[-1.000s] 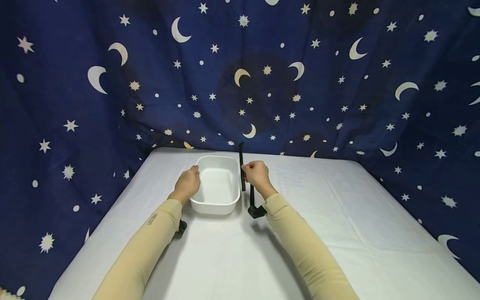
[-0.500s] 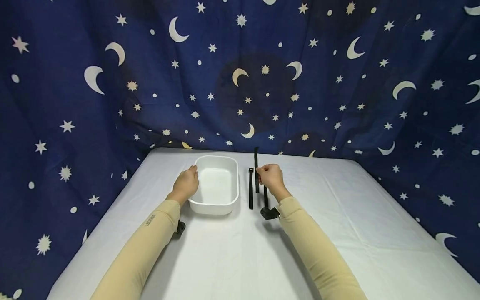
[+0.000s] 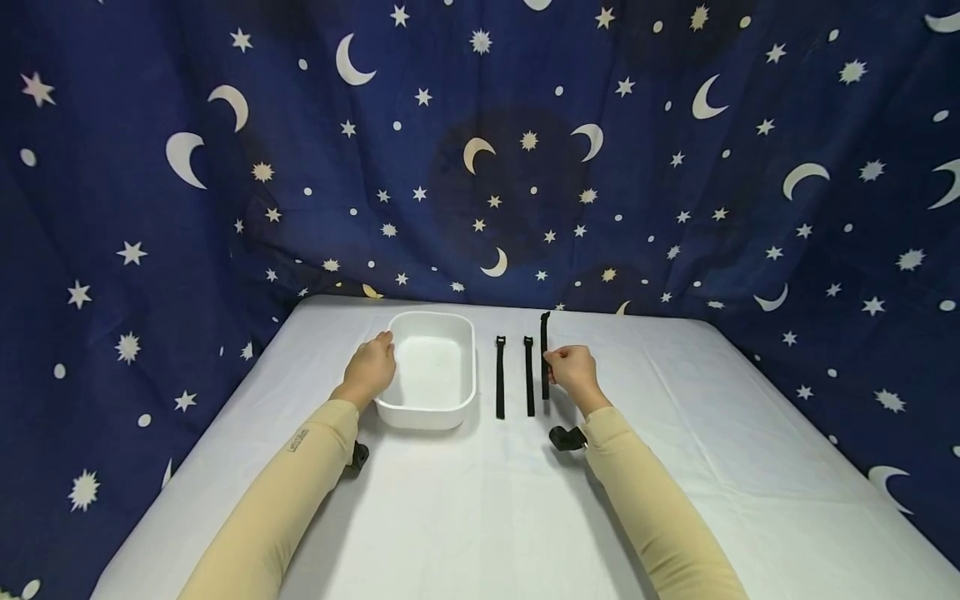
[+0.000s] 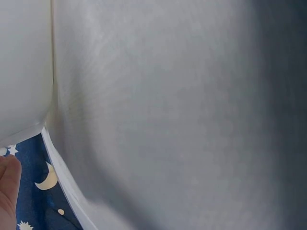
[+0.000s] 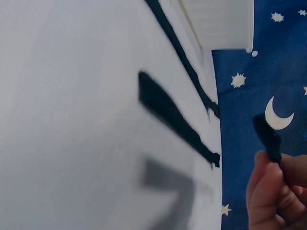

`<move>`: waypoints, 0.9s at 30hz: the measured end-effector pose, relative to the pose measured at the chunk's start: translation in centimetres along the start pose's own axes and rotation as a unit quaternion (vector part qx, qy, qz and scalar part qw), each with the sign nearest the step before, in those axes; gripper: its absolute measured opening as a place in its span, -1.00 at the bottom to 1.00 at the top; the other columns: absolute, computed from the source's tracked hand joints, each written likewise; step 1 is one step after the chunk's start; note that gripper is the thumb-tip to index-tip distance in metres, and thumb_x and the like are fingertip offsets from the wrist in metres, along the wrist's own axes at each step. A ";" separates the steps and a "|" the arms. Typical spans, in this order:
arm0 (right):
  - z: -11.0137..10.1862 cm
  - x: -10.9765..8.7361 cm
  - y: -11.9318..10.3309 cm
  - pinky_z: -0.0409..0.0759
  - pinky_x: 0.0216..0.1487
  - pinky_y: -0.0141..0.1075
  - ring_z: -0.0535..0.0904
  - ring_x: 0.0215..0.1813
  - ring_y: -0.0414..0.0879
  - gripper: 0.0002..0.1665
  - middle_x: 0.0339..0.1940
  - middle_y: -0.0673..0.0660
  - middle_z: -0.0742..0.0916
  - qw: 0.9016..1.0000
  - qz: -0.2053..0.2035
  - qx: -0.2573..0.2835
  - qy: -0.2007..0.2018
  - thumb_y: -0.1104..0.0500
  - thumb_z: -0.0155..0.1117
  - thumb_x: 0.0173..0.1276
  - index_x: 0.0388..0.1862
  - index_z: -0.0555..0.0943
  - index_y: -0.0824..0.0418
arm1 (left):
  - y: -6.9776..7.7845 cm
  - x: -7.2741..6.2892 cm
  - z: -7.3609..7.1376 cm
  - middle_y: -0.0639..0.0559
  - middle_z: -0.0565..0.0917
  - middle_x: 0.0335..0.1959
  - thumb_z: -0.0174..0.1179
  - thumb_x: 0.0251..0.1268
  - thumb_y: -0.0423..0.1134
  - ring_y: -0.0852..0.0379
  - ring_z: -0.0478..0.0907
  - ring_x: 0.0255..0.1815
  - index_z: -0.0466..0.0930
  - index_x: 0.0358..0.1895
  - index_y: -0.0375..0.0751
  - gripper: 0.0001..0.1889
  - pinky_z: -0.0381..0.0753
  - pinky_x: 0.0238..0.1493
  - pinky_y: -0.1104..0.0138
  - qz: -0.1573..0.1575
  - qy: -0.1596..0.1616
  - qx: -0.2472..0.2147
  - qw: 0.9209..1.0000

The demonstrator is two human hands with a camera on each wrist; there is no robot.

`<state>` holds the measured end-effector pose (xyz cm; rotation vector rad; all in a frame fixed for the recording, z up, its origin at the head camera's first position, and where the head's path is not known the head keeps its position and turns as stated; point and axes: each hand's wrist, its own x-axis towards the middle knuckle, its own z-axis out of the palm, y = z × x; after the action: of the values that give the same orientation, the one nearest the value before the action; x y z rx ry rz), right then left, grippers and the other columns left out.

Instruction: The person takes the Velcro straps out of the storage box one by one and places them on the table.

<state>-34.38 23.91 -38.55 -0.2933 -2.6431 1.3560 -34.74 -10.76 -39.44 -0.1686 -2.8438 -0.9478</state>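
Note:
My left hand (image 3: 371, 365) grips the left rim of a white rectangular tub (image 3: 423, 418); the tub's inside shows bare. To the right of the tub, my right hand (image 3: 573, 372) pinches a black cable tie (image 3: 545, 333), a flat fabric strap, between thumb and fingers near its middle. The held strap points away from me, raised over the table, as the right wrist view also shows with the strap's end (image 5: 266, 136) above the fingertips. Two similar black cable ties lie side by side between tub and right hand, a left one (image 3: 500, 379) and a right one (image 3: 529, 379).
A white cloth (image 3: 450, 517) covers the table. Behind it hangs a dark blue curtain (image 3: 420, 150) with moons and stars. Black wrist camera mounts show below both hands, the right one (image 3: 567, 438) close over the cloth.
My right hand has moved right and slightly nearer with the cable tie, away from the tub's right rim. The two lying cable ties have come fully into view. The left hand stays at the tub.

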 end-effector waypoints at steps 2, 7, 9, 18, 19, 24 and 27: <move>-0.1 0.0 0.5 0.54 -0.50 -0.43 0.56 -0.58 -0.20 -0.67 -0.65 0.02 0.64 1.000 -0.002 -0.009 0.002 0.11 0.17 0.51 -0.35 0.68 0.32 | -0.1 -0.1 0.1 -0.28 0.30 0.52 -0.27 0.65 -0.22 -0.25 0.26 0.53 0.23 0.50 -0.36 -0.50 0.27 0.56 -0.04 -0.001 0.001 -0.002 1.000; -0.4 0.2 1.3 0.46 -0.50 -0.40 0.55 -0.57 -0.16 -0.66 -0.68 0.04 0.66 1.000 -0.002 -0.030 0.003 0.11 0.17 0.51 -0.37 0.69 0.31 | -0.1 -0.2 0.2 -0.28 0.30 0.51 -0.26 0.65 -0.22 -0.24 0.26 0.53 0.23 0.50 -0.37 -0.50 0.27 0.56 -0.03 0.000 0.004 0.000 1.000; -0.4 0.3 1.6 0.44 -0.50 -0.40 0.52 -0.58 -0.17 -0.65 -0.71 0.01 0.64 0.999 -0.001 -0.036 0.001 0.10 0.17 0.50 -0.39 0.69 0.31 | 0.0 -0.2 0.1 -0.29 0.30 0.51 -0.26 0.65 -0.22 -0.23 0.26 0.53 0.23 0.50 -0.38 -0.50 0.27 0.56 -0.02 0.000 0.004 0.001 1.000; -0.3 0.7 2.8 0.41 -0.52 -0.39 0.47 -0.61 -0.16 -0.61 -0.75 -0.02 0.61 0.998 0.007 -0.070 -0.005 0.09 0.17 0.51 -0.49 0.67 0.27 | -0.1 -0.2 0.1 -0.29 0.29 0.52 -0.27 0.65 -0.22 -0.25 0.25 0.53 0.21 0.51 -0.37 -0.50 0.27 0.56 -0.04 -0.001 0.001 0.001 1.000; -0.2 0.7 2.9 0.40 -0.53 -0.38 0.47 -0.61 -0.15 -0.60 -0.76 -0.02 0.60 0.997 0.008 -0.073 -0.006 0.09 0.17 0.51 -0.51 0.66 0.26 | -0.1 -0.2 0.2 -0.29 0.29 0.52 -0.28 0.65 -0.22 -0.25 0.25 0.53 0.21 0.51 -0.37 -0.50 0.27 0.56 -0.04 -0.002 0.000 0.002 1.000; -0.1 0.8 3.2 0.39 -0.54 -0.37 0.48 -0.61 -0.14 -0.58 -0.76 -0.01 0.61 0.997 0.006 -0.075 -0.008 0.10 0.18 0.50 -0.57 0.64 0.24 | -0.1 -0.2 0.2 -0.29 0.30 0.51 -0.26 0.65 -0.22 -0.25 0.26 0.53 0.22 0.50 -0.37 -0.50 0.27 0.56 -0.04 0.000 0.003 -0.002 1.000; -0.1 0.8 3.2 0.40 -0.53 -0.38 0.49 -0.60 -0.15 -0.61 -0.75 -0.02 0.62 0.997 0.006 -0.079 -0.009 0.10 0.19 0.49 -0.53 0.66 0.26 | -0.1 -0.2 0.2 -0.29 0.30 0.51 -0.26 0.65 -0.22 -0.24 0.26 0.53 0.23 0.50 -0.38 -0.50 0.27 0.56 -0.03 0.000 0.005 -0.003 1.000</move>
<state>-34.82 26.00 -41.02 -0.3193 -2.7724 1.1597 -34.62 -10.75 -39.72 -0.1640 -2.8315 -0.9541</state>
